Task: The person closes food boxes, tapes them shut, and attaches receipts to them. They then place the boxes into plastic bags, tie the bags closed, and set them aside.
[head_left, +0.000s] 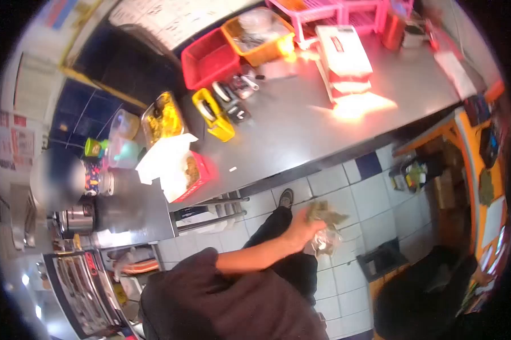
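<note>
My left hand reaches out over the tiled floor, its fingers closed round a crumpled clear plastic bag. A brownish-green crumpled piece shows at the far side of the same hand; blur hides what it is. My right hand does not show. The counter nearest to my left hand carries a red box with brown food in it and its white lid raised. Behind that box stands a metal tray of yellow food.
Along the steel counter are a yellow holder, a red basket, an orange basket and a white box under a bright lamp glow. A person in dark clothing is at the lower right, beside an orange-framed shelf.
</note>
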